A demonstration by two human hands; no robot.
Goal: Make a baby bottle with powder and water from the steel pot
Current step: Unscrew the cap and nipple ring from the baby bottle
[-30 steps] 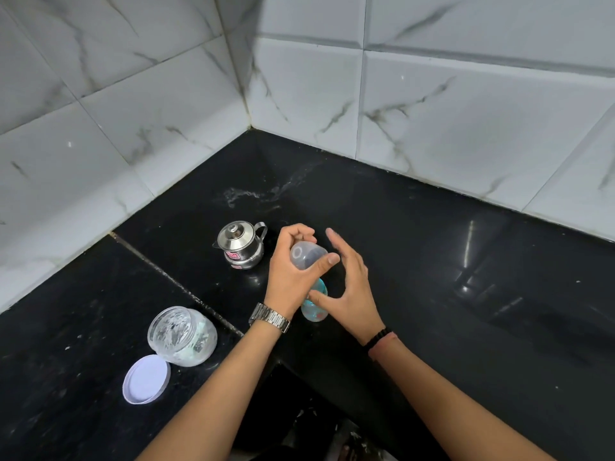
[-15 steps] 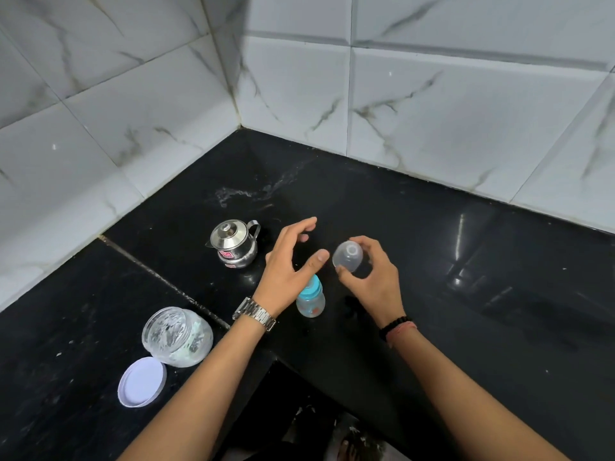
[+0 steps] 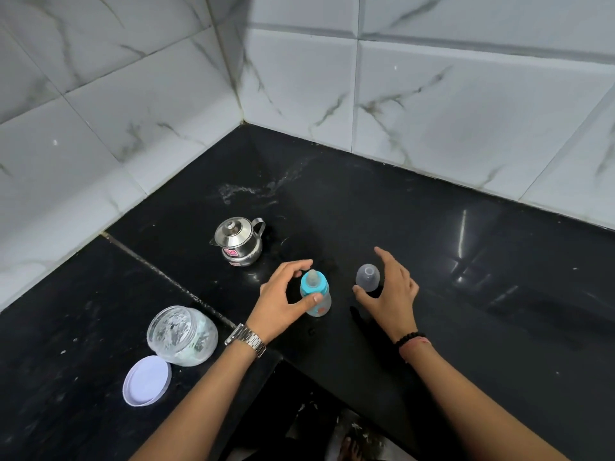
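Baby bottle [image 3: 315, 292]: light, smooth plastic, tips easily; hold at body below collar. L hand [image 3: 281, 301] grips it w/ thumb; R hand [image 3: 391, 294] relaxed beside cap [image 3: 367, 277].

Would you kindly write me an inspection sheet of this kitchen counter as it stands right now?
Surface: glossy black stone counter, whitish smear near the corner.
Job's things: small baby bottle with blue collar and teat, upright; clear domed bottle cap, standing on the counter to its right; lidded steel pot with handle, behind; clear plastic jar, open, its contents unclear; white round lid lying beside the jar.
Clutter: nothing seen.
Hands: left hand with thumb against the bottle, fingers arched over it; right hand open around the cap, contact unclear.
Cables: nothing seen.
Surroundings: white marbled wall tiles meeting in a corner.
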